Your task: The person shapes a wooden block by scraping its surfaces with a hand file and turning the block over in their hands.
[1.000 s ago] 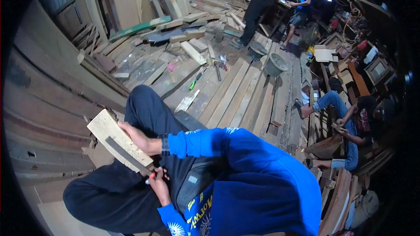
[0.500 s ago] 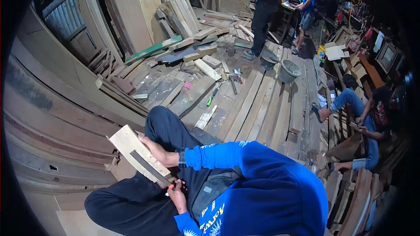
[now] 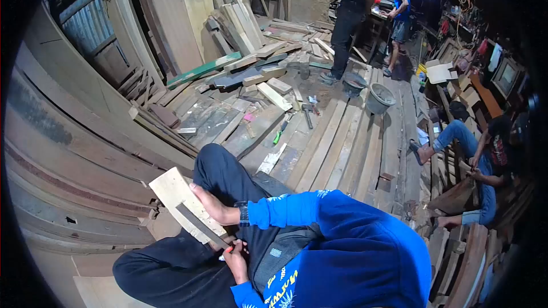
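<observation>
Down over my crossed legs, seen from the head view, is the pale wood block [image 3: 181, 197], tilted, its top end pointing up and left, away from me. My right hand [image 3: 212, 205] has hold of it by the long side nearest my raised knee, palm up against the wood; most of the fingers are tucked out of sight. There's a dark band [image 3: 244, 213] on that wrist. My left hand [image 3: 234, 258] is clenched round the near end of a dark strip [image 3: 197, 222], just past the block's lower end, with a bit of red at the fingers. The strip lies lengthwise over the block's face, touching it. Can't tell what the strip's near end looks like, my hand covers it.

Beyond my knee on the floorboards [image 3: 331, 151] there's a green-handled tool [image 3: 279, 131], a hammer [image 3: 307, 115] near it, and two buckets [image 3: 380, 100] [image 3: 354, 84] side by side further back. Scrap wood [image 3: 274, 96] is heaped up behind the tools. Off to the right a seated person [image 3: 485, 148] has both hands on a small piece, and two standing people [image 3: 349, 20] [image 3: 399, 23] are at the back by a bench.
</observation>
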`<state>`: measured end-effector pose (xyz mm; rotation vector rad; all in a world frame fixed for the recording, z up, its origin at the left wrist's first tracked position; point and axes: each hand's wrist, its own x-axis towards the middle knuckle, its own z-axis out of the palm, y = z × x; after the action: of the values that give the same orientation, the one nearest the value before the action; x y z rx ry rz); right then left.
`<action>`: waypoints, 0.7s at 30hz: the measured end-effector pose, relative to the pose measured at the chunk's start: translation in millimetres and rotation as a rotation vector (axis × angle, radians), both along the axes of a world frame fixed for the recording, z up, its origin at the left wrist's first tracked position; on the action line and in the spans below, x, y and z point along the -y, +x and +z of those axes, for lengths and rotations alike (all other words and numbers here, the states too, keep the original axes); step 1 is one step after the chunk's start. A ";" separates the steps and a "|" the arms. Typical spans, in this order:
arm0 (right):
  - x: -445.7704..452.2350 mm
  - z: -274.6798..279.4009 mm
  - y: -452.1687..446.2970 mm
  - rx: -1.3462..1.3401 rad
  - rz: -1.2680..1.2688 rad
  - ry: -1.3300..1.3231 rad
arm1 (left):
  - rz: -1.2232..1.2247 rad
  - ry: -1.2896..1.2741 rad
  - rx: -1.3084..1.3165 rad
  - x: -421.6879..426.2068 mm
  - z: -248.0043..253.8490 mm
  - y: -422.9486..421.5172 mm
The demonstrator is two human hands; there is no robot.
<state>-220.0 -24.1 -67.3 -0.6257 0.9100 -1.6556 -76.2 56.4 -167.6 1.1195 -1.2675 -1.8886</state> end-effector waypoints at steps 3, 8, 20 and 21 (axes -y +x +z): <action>-11.2 -23.4 15.7 -0.257 -0.038 0.085 | 0.020 0.049 -0.039 0.7 1.7 0.4; 5.7 -15.6 12.5 0.056 0.033 -0.038 | 0.049 0.040 -0.065 0.7 4.9 1.8; 3.9 -5.9 6.8 0.081 0.071 0.008 | 0.080 0.103 -0.134 -2.4 7.1 1.0; 7.7 -4.3 0.0 0.069 0.101 -0.011 | 0.087 0.108 -0.134 -1.8 6.4 1.4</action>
<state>-219.9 -31.7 -71.6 -0.6089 0.8073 -1.5834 -74.8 58.2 -161.2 1.0659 -1.0381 -1.9512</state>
